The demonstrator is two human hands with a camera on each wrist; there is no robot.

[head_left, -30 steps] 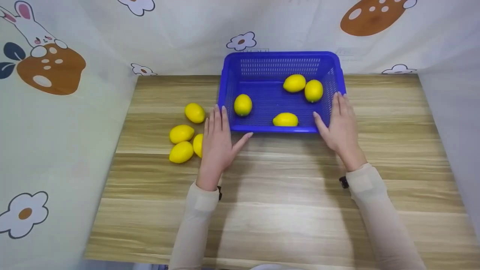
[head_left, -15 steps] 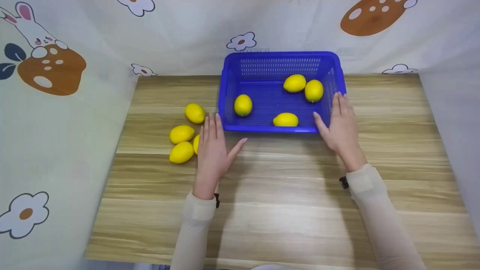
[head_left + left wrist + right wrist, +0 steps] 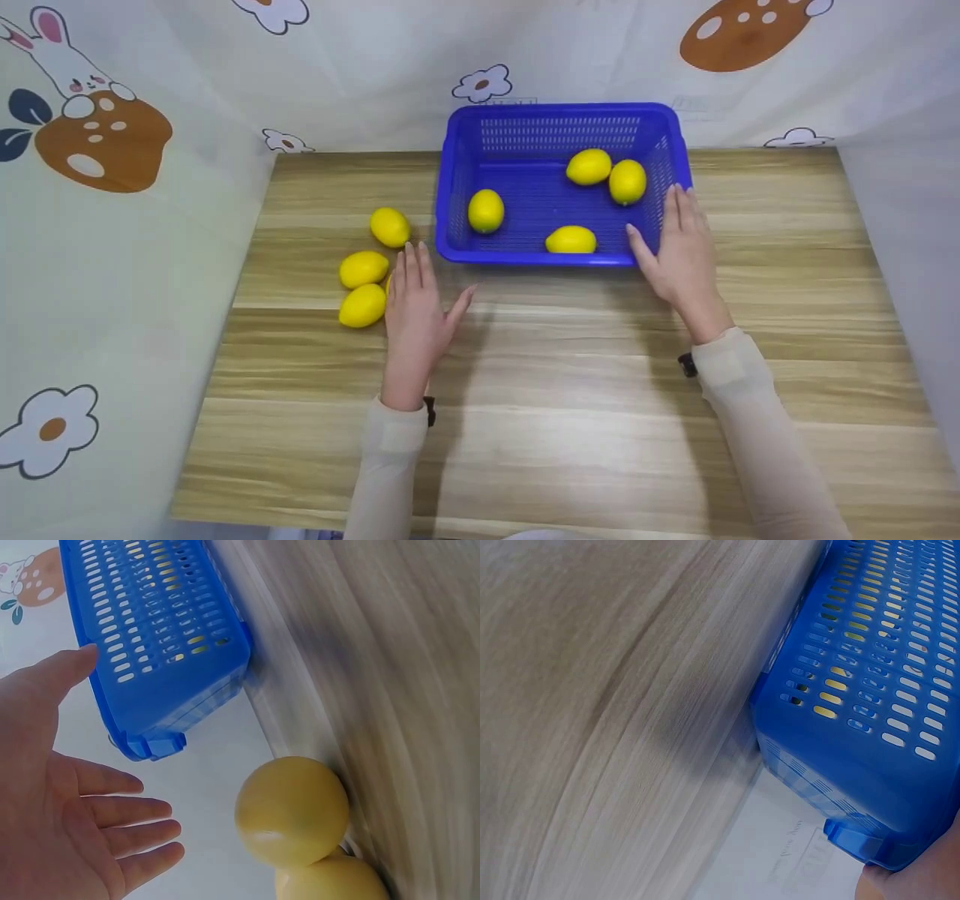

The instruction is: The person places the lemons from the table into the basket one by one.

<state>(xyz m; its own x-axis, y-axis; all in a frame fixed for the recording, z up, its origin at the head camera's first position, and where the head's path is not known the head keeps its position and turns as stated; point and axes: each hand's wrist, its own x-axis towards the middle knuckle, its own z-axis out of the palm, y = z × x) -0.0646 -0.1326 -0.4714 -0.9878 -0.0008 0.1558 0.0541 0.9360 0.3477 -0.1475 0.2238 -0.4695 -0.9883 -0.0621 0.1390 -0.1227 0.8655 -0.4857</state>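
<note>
The left hand (image 3: 416,319) is above the counter (image 3: 585,420), wide, with its fingers straight and its thumb spread away from them. It is nearest the lemons on the left and hides most of a partly covered lemon (image 3: 388,286); whether it touches that lemon I cannot tell.

3 more lemons lie on the counter there: a rear lemon (image 3: 390,227), a middle lemon (image 3: 364,269) and a front lemon (image 3: 363,306), the last 2 just beside each other.

The right hand (image 3: 681,262) rests on the front right corner of the blue basket (image 3: 540,258), fingers straight along the right side and thumb apart from them, pointing over the front rim.

The basket stands upright at the back of the counter and contains 4 lemons: a left lemon (image 3: 486,211), a near lemon (image 3: 571,240) partly hidden by the front rim, and, at the right, a back lemon (image 3: 589,166) beside a right-hand lemon (image 3: 628,181).

Behind is a pale cloth (image 3: 600,60) printed with flowers. Both forearms wear light sleeves (image 3: 382,469).
</note>
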